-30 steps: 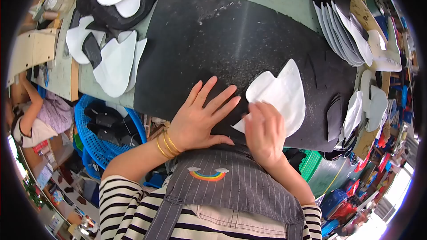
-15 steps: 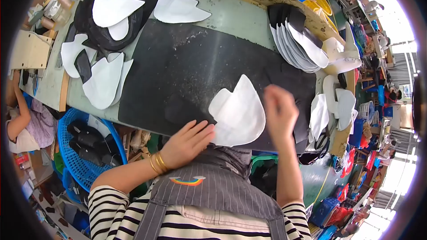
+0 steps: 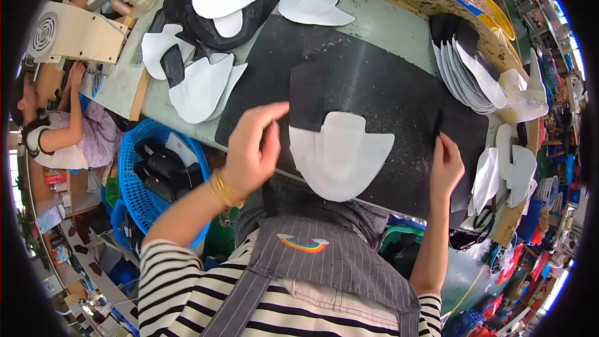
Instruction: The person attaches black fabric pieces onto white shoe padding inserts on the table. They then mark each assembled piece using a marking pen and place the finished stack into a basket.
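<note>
A white cut piece [image 3: 343, 159] with a rounded lower edge lies at the near side of the black mat [image 3: 249, 106]. Over its upper left lobe rests a flat black piece [image 3: 307, 97]. My left hand [image 3: 254, 146] is beside that black piece, index fingertip at its left edge, thumb apart from the finger. To the right, my right hand [image 3: 447, 165] pinches at the edge of a dark, flat black piece [image 3: 460, 126] on the mat's right side; its outline is hard to tell from the mat.
White pieces with black parts [image 3: 198, 90] lie on the left, and a fanned stack [image 3: 465, 78] at the back right. More white pieces [image 3: 485, 178] sit near the right edge. A blue basket [image 3: 128, 171] stands below left. Another person [image 3: 65, 128] sits by a machine [image 3: 78, 34].
The white piece has turned upright, and a black piece now lies over its left lobe. My left hand has lifted away from the white piece; my right hand has moved to the black pieces.
</note>
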### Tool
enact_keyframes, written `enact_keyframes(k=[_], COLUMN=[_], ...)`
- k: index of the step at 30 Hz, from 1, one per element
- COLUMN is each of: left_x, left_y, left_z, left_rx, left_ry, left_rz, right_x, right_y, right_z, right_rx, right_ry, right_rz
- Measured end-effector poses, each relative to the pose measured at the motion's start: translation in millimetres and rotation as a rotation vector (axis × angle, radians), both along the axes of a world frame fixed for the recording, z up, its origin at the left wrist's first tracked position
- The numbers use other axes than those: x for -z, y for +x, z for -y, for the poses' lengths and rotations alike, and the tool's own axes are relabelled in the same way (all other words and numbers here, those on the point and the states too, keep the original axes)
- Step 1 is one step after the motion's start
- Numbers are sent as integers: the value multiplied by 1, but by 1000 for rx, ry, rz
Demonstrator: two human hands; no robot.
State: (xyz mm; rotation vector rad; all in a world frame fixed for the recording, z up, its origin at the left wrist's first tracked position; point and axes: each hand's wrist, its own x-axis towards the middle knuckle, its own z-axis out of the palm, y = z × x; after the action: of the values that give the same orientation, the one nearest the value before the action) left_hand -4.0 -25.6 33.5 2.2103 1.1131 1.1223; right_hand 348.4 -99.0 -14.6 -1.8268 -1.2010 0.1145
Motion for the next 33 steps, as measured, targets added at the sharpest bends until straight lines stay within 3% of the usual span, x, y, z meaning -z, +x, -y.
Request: enact_keyframes(k=[2, 4, 6, 7, 9, 13, 17, 19, 23, 27, 33], left_x=[-7, -9, 7, 15, 16, 1, 13, 17, 29, 35, 44], left_y=[18, 54, 72, 74, 67, 51, 50, 50, 50, 54, 60], left_z=[28, 52, 54, 51, 48, 19, -13, -22, -29, -28, -28], left_rx=[69, 205, 290, 362, 389, 296, 169, 171, 96, 17, -72], left_ry=[-83, -682, -1182, -1414, -1282, -1014, -874, -797, -792, -775, -664], left_rz=[-4, 305, 498, 581, 411, 140, 274, 221, 147, 146, 128], right_x=[-22, -54, -34, -35, -42, -39, -25, -24, -24, -22, -20], right_y=[-36, -83, -107, -112, -113, -95, -92, -97, -98, -101, -108], right_z=[18, 30, 38, 42, 43, 31, -7, -27, -43, -41, -42], right_rx=[-21, -171, -361, -405, -365, -437, -482, -475, -451, -502, -395], right_ry=[-71, -147, -30, -121, -119, -336, -389, -397, -427, -473, -452], right_rz=[-358, -734, -969, -1009, -1093, -926, -679, -656, -301, -159, -193])
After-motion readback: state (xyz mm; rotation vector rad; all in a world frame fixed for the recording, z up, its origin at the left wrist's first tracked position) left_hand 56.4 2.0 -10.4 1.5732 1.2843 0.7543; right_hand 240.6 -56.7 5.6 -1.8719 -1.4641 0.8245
